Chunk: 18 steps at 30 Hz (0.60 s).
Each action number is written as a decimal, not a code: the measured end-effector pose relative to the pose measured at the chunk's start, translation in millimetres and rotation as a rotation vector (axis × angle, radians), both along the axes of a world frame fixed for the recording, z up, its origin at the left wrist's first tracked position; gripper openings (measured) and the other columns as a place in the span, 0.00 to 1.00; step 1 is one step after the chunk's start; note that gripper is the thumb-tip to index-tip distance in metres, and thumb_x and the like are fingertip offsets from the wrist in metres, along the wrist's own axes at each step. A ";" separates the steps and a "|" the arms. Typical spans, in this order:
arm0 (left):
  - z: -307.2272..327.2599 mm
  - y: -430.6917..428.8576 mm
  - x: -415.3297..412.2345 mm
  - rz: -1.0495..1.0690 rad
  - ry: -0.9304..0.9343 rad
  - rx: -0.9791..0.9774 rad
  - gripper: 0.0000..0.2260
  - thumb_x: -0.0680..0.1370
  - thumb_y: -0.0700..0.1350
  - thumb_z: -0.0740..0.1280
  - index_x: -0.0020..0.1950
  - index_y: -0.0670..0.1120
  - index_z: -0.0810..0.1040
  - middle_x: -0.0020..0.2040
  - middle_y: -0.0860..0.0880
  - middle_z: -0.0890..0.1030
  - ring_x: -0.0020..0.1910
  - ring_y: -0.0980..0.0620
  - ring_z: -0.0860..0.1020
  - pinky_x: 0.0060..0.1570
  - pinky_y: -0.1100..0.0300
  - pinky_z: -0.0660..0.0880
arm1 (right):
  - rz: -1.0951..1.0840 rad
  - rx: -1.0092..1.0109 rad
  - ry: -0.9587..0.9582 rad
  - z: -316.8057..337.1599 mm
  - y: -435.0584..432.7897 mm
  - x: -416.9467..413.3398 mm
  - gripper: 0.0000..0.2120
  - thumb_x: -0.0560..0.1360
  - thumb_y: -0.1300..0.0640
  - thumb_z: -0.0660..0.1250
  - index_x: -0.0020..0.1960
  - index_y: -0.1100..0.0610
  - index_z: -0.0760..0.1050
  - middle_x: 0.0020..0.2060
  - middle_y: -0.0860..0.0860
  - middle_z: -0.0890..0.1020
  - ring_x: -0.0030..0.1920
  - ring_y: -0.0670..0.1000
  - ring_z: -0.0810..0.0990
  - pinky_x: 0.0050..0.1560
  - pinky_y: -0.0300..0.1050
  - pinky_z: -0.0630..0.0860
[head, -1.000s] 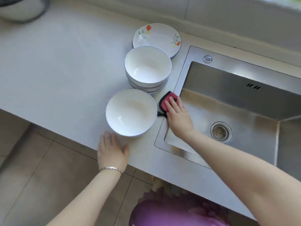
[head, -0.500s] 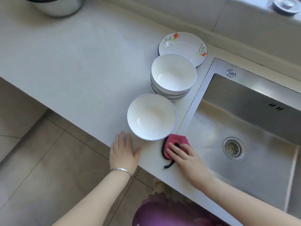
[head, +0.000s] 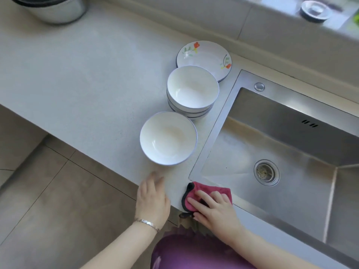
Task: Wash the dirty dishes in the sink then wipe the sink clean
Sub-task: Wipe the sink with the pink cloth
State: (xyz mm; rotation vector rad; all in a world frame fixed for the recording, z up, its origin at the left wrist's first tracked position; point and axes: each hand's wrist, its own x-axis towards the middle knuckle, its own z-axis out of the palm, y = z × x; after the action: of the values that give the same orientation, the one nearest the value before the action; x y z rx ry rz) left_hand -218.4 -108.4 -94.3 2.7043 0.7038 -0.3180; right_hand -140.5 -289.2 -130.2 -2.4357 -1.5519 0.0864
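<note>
A pale speckled countertop [head: 77, 78] fills the left and middle of the view, with grey floor tiles [head: 48, 200] below its front edge. Set into its right side is the steel sink [head: 291, 117]; nothing stands in the basin, and its floor shows a dull, streaky film. A large metal pot [head: 54, 10] sits at the far left corner of the counter, cut off by the top of the view.

The dishes stand in a row on the counter just beside the sink's left rim. Nearest the person is a single bowl [head: 168, 138], white and upright. Behind it, almost touching, is a stack of bowls [head: 192, 88]. Behind that lie the flowered plates [head: 206, 55], stacked, with the bowl stack overlapping their near edge.

A pink cloth [head: 206, 188] with black edging lies over the sink's near left corner, partly on the counter and partly on the steel rim. The right hand [head: 215, 208] presses it flat, fingers straight and slightly spread. The left hand [head: 152, 199] rests palm down on the counter's front edge, just in front of the single bowl and beside the cloth, holding nothing; its fingertips are blurred.

The drain [head: 266, 172] sits in the basin floor, uncovered. A thin bracelet [head: 147, 223] circles the left wrist.
</note>
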 end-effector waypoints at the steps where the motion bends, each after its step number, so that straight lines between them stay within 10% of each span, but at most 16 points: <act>1: 2.3 -5.7 -1.1 -0.100 -0.013 -0.017 0.24 0.53 0.39 0.79 0.48 0.41 0.82 0.51 0.39 0.80 0.44 0.41 0.81 0.43 0.54 0.79 | -0.051 0.025 -0.011 -2.9 2.2 3.4 0.13 0.70 0.46 0.64 0.52 0.44 0.82 0.51 0.46 0.83 0.43 0.51 0.72 0.41 0.43 0.70; 6: 0.6 -23.1 53.0 -0.259 -0.143 -0.145 0.27 0.57 0.35 0.76 0.56 0.39 0.79 0.54 0.42 0.80 0.51 0.47 0.81 0.48 0.60 0.78 | -0.445 0.189 0.068 -13.6 59.5 81.6 0.12 0.71 0.54 0.70 0.55 0.54 0.82 0.56 0.55 0.81 0.41 0.62 0.78 0.41 0.48 0.79; 8: -5.3 -30.4 80.7 -0.248 -0.073 -0.121 0.27 0.73 0.37 0.64 0.72 0.37 0.62 0.72 0.40 0.63 0.72 0.47 0.63 0.69 0.62 0.60 | -0.606 0.162 0.204 -17.3 73.1 129.3 0.15 0.75 0.56 0.67 0.62 0.53 0.77 0.64 0.55 0.74 0.50 0.63 0.73 0.49 0.50 0.75; 11: -23.3 -38.8 113.7 -0.287 -0.019 -0.015 0.26 0.79 0.38 0.50 0.76 0.40 0.44 0.77 0.44 0.42 0.76 0.49 0.42 0.72 0.59 0.41 | -0.662 0.115 0.243 -27.7 79.0 193.0 0.17 0.79 0.52 0.59 0.67 0.48 0.71 0.69 0.52 0.66 0.57 0.60 0.66 0.58 0.48 0.67; 16: -27.4 -39.2 160.8 -0.314 -0.044 0.127 0.26 0.60 0.45 0.76 0.58 0.41 0.80 0.61 0.45 0.79 0.61 0.49 0.77 0.56 0.57 0.76 | -0.650 0.034 0.229 -25.3 82.8 292.5 0.19 0.80 0.48 0.55 0.70 0.46 0.66 0.71 0.50 0.62 0.60 0.58 0.64 0.60 0.48 0.65; 18: -34.4 -39.7 169.4 -0.331 -0.082 0.137 0.19 0.63 0.45 0.70 0.53 0.43 0.83 0.57 0.48 0.81 0.56 0.50 0.80 0.49 0.56 0.79 | -0.731 0.032 0.271 -22.7 83.7 325.0 0.19 0.80 0.48 0.54 0.71 0.46 0.64 0.72 0.50 0.60 0.63 0.59 0.62 0.61 0.50 0.65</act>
State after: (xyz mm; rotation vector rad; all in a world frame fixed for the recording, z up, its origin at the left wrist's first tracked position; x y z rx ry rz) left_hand -48.9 -148.1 -128.7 2.9433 0.2598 -0.2412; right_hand 184.5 -205.5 -152.9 -2.6619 -0.4962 0.2361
